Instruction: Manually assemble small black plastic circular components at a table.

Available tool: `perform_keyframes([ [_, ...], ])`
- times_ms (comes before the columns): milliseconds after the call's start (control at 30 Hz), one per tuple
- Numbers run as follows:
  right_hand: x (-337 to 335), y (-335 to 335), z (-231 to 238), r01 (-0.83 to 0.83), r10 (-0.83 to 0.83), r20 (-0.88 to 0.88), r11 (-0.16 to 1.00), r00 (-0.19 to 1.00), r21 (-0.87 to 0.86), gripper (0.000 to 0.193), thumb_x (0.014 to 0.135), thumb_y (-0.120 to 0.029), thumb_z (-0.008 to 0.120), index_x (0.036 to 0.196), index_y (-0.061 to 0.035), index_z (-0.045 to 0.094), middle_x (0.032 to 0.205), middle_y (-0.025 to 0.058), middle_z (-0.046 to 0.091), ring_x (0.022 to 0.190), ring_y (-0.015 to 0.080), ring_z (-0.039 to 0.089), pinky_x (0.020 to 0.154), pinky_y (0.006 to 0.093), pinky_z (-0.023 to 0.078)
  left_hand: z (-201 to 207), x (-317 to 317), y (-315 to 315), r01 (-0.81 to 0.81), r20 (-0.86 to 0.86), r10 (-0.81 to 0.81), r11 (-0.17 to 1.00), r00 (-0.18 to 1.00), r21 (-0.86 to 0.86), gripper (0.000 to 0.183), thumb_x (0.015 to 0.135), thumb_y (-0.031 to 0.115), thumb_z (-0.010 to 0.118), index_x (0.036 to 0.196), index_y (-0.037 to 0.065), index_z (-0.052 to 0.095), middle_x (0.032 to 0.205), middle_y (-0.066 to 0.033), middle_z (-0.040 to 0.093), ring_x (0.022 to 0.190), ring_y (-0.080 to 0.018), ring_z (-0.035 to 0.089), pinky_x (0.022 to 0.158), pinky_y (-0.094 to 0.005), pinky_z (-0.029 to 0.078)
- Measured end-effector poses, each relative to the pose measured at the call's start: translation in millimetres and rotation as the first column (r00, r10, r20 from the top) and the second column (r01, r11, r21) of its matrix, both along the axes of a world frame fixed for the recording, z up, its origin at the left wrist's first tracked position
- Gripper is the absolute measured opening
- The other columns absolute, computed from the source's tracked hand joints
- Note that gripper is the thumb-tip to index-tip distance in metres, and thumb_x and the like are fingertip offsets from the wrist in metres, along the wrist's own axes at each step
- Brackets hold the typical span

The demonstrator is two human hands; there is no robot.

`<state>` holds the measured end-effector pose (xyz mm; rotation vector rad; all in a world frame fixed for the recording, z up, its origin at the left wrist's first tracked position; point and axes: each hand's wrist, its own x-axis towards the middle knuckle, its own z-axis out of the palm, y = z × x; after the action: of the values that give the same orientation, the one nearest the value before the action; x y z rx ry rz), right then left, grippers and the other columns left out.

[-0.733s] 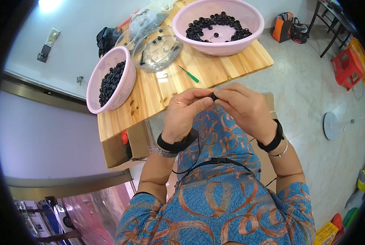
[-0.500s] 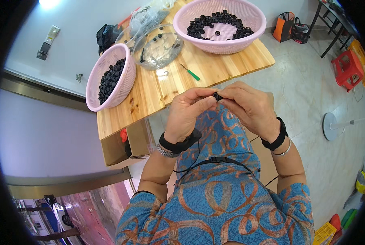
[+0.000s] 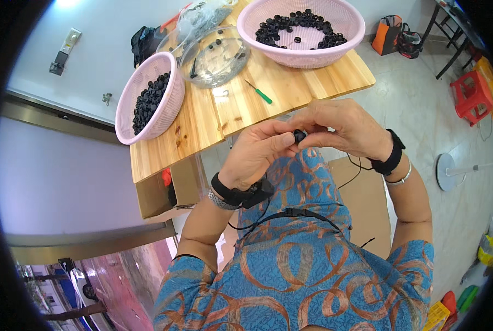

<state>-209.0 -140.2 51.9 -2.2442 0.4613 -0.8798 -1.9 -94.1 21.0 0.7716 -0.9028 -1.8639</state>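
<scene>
A small round black plastic part (image 3: 299, 136) sits between my two hands, above my lap and just off the table's near edge. Thumb and fingers of my left hand (image 3: 260, 148) pinch it from the left. My right hand (image 3: 343, 128) has its thumb and bent fingers on it from the right. Part of the piece is hidden by the fingertips, so its exact kind cannot be made out. Many similar black parts lie in a pink basket (image 3: 175, 102) on the left and in a larger pink basket (image 3: 307, 59) at the back.
On the wooden table (image 3: 202, 129) lies a green-handled screwdriver (image 3: 263, 96). Clear round plastic trays (image 3: 216, 80) with a few black parts stand between the baskets, near a clear plastic bag (image 3: 202, 19). A cardboard box (image 3: 188, 185) is under the table; a red stool (image 3: 470, 94) stands right.
My right hand has turned, with its wrist swung outward to the right. The black part is slightly lower and shows more of its surface. My left hand still pinches it.
</scene>
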Motion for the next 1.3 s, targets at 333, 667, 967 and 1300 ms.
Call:
perform_keyframes([
  [333, -3.0, -6.8, 8.4, -0.245, 0.153, -0.297, 0.92, 0.942, -0.305, 0.028, 0.072, -0.025, 0.066, 0.09, -0.0078, 0.053, 0.069, 0.0072, 0.053, 0.065, 0.0265, 0.055, 0.055, 0.0362, 0.044, -3.0, -1.2, 7.3, 0.214, -0.041, -0.21, 0.965, 0.977, 0.154, 0.018, 0.084, 0.008, 0.059, 0.1, -0.001, 0.057, 0.091, -0.0067, 0.061, 0.077, -0.0109, 0.059, 0.072, -0.0224, 0.049],
  [667, 6.7, 9.7, -4.6, -0.128, 0.007, -0.286, 0.905, 0.958, -0.406, 0.026, 0.072, -0.025, 0.065, 0.077, -0.0069, 0.048, 0.068, 0.005, 0.048, 0.063, 0.0237, 0.053, 0.051, 0.0326, 0.044, -14.8, -2.1, 19.6, 0.134, -0.058, -0.125, 0.968, 0.991, 0.211, 0.02, 0.085, 0.013, 0.06, 0.1, 0.001, 0.057, 0.09, -0.0026, 0.059, 0.076, -0.008, 0.054, 0.07, -0.0211, 0.046],
  [967, 8.6, -3.3, -5.3, -0.161, 0.119, -0.207, 0.966, 0.971, -0.202, 0.023, 0.075, -0.024, 0.065, 0.078, -0.007, 0.051, 0.066, 0.0048, 0.049, 0.059, 0.024, 0.052, 0.048, 0.0313, 0.042, -5.1, -0.4, 19.2, 0.2, -0.144, -0.171, 0.956, 0.975, 0.217, 0.023, 0.086, 0.018, 0.059, 0.102, 0.002, 0.057, 0.089, -0.0023, 0.059, 0.077, -0.0084, 0.054, 0.069, -0.0221, 0.046],
  [1300, 7.2, -11.4, 1.4, -0.154, 0.173, -0.084, 0.968, 0.981, 0.196, 0.025, 0.071, -0.014, 0.073, 0.09, -0.0049, 0.06, 0.065, 0.0013, 0.05, 0.053, 0.0114, 0.045, 0.048, 0.0235, 0.036, 1.0, 6.5, 5.1, 0.257, 0.06, -0.258, 0.966, 0.964, 0.024, 0.028, 0.088, 0.017, 0.056, 0.11, 0.001, 0.054, 0.086, -0.0015, 0.058, 0.075, -0.0079, 0.054, 0.066, -0.0202, 0.046],
])
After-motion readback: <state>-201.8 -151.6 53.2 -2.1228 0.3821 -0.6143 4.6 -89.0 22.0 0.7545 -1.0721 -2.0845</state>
